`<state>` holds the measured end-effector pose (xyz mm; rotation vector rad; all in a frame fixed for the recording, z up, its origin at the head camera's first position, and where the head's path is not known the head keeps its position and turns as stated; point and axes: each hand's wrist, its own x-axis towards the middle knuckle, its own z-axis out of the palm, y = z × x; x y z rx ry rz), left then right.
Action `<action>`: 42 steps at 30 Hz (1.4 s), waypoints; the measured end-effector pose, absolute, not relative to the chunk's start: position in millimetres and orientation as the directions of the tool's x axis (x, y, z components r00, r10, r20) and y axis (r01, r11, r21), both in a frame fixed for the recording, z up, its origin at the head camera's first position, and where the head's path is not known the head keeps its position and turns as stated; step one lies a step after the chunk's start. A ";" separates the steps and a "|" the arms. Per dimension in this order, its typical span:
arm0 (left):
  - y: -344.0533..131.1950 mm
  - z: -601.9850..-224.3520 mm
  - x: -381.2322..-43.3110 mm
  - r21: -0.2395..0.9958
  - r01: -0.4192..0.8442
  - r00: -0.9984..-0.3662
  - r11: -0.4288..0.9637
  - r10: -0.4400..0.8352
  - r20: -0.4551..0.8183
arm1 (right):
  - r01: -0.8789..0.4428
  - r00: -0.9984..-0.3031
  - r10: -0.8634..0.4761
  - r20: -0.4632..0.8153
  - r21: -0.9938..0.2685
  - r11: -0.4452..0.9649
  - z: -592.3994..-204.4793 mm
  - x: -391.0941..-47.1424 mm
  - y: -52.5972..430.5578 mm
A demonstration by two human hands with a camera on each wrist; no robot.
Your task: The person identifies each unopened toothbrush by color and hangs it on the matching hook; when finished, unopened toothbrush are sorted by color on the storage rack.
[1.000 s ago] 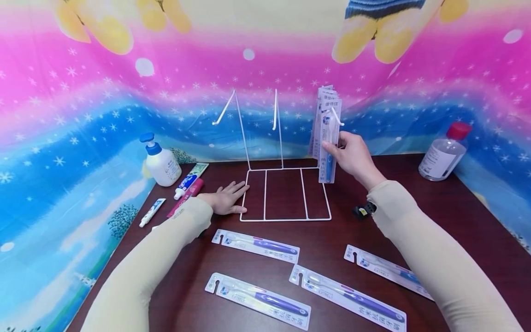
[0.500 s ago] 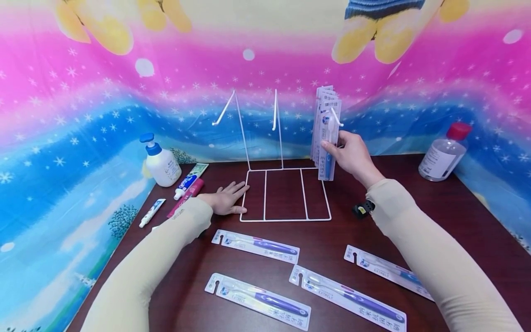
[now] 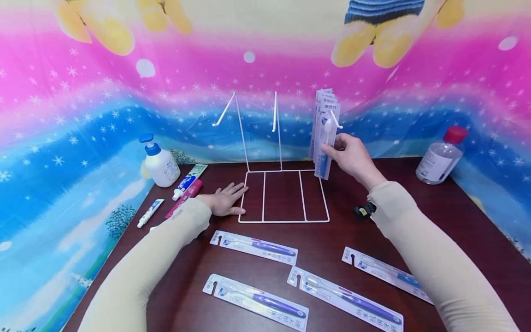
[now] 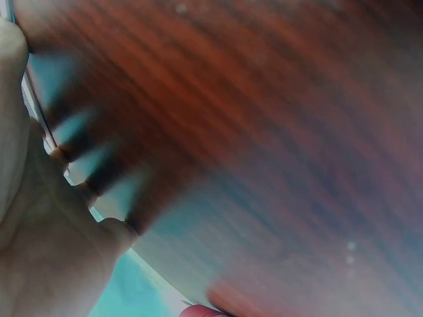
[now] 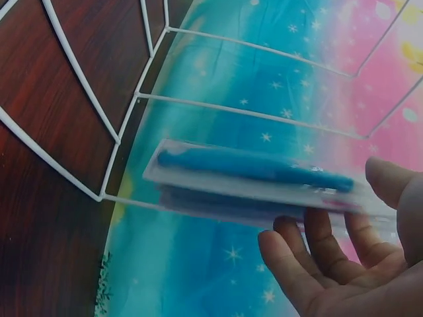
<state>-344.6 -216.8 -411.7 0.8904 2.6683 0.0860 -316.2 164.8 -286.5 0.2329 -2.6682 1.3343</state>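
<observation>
Nearest, on the dark table (image 3: 186, 258), two purple-handled toothbrush packs lie face up: the near-left pack (image 3: 256, 302) and the near-right pack (image 3: 346, 299). Just beyond are the middle pack (image 3: 254, 247), also purple, and the blue right-hand pack (image 3: 386, 273), partly under the right sleeve. All point their notched ends leftward, perhaps for easy picking up. Their print seems to read "EXTRELY", with 纳米抗菌牙刷 along the handle end.

Farther, the left hand (image 3: 226, 200) rests flat, fingers spread, its fingertips at the left wire of the white wire rack (image 3: 284, 222), probably to steady it. Left of it lie a red tube (image 3: 185, 198), a blue-and-green tube (image 3: 190, 181) and a small tube (image 3: 150, 213); their lettering is too small to read surely.

The right hand (image 3: 352, 157) pinches the front blue toothbrush pack (image 3: 323, 163), thumb in front and fingers behind, seemingly to settle it on the right hook (image 3: 336, 119). That pack hangs before several others, its header reading 康倍佳. The left hook (image 3: 224, 109) and middle hook (image 3: 275, 112) carry nothing.

Toward the far edge stand a blue-topped pump bottle (image 3: 162, 167) at left and a red-capped bottle (image 3: 439, 160) at right, labels illegible.
</observation>
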 end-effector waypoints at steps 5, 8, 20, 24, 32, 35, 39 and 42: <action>-217.9 -411.6 -345.0 0.163 0.567 -0.755 0.808 0.588 -0.289 | -0.202 -0.976 -0.058 0.211 -0.768 0.607 -281.8 -312.5 175.4; -217.2 -411.0 -345.9 0.166 0.565 -0.758 0.809 0.587 -0.284 | -0.203 -0.975 -0.061 0.214 -0.742 0.639 -278.9 -306.9 187.8; -214.2 -407.3 -348.0 0.160 0.563 -0.761 0.811 0.584 -0.283 | -0.248 -0.952 -0.290 -0.093 -0.319 0.915 -334.8 -256.0 274.1; -213.6 -405.9 -348.0 0.149 0.561 -0.762 0.814 0.578 -0.293 | -0.205 -0.952 -0.252 -0.173 -0.254 0.945 -358.3 -237.9 294.8; -214.9 -408.9 -347.7 0.148 0.558 -0.763 0.817 0.575 -0.296 | -0.146 -0.967 -0.191 -0.168 -0.249 0.957 -380.6 -218.4 302.9; -215.3 -409.7 -347.5 0.139 0.555 -0.766 0.820 0.569 -0.298 | -0.113 -0.967 -0.175 -0.187 -0.299 0.947 -383.5 -217.1 303.7; -215.9 -410.4 -346.4 0.147 0.560 -0.762 0.816 0.576 -0.296 | -0.113 -0.972 -0.176 -0.156 -0.347 0.931 -385.4 -218.7 306.4; -216.7 -411.4 -345.7 0.149 0.560 -0.761 0.815 0.578 -0.295 | -0.133 -0.979 -0.179 -0.094 -0.363 0.922 -380.9 -220.3 308.4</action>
